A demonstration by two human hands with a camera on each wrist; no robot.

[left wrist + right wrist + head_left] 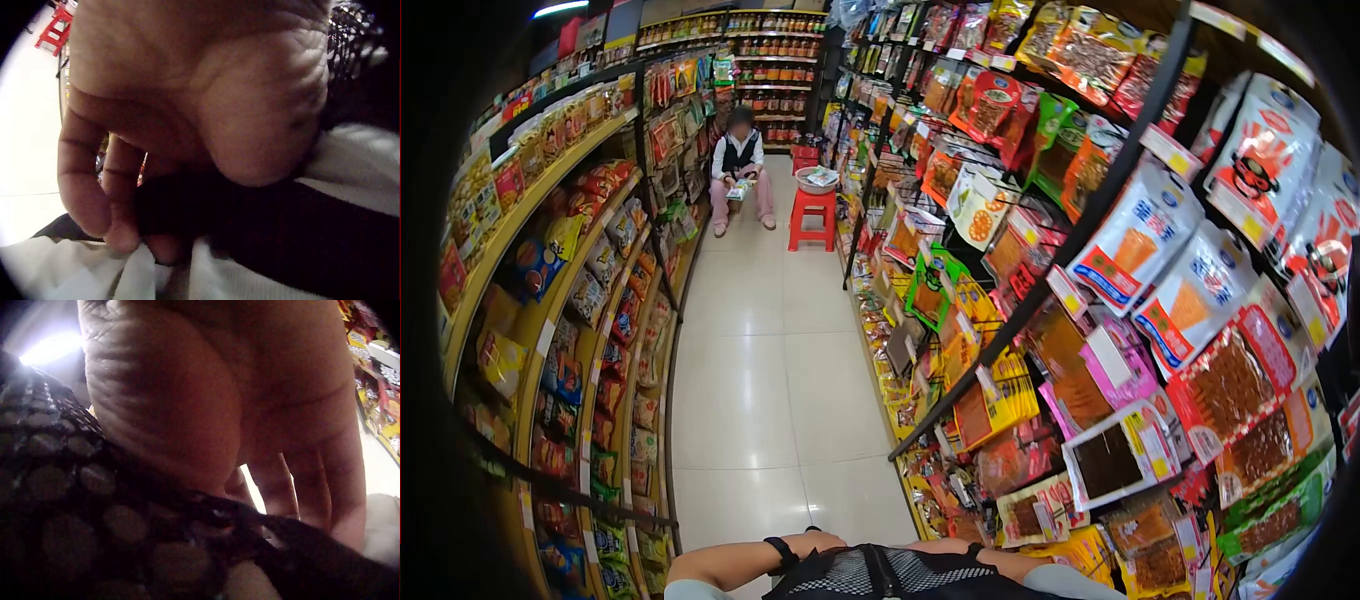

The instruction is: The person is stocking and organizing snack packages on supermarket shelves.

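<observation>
Mesh vest (845,575), beside right hand (250,412), hiding its fingertips

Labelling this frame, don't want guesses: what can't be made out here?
Right hand, right wrist view: fingertips hidden behind the black mesh vest.
Left hand, left wrist view: thumb tip hidden by its own base and deep shadow.
Seated person, head view: face blurred; item in hand too small to identify.
Bowl on the red stool, head view: contents too small.
Rightmost packets, head view: cut off by the dark lens edge.
</observation>
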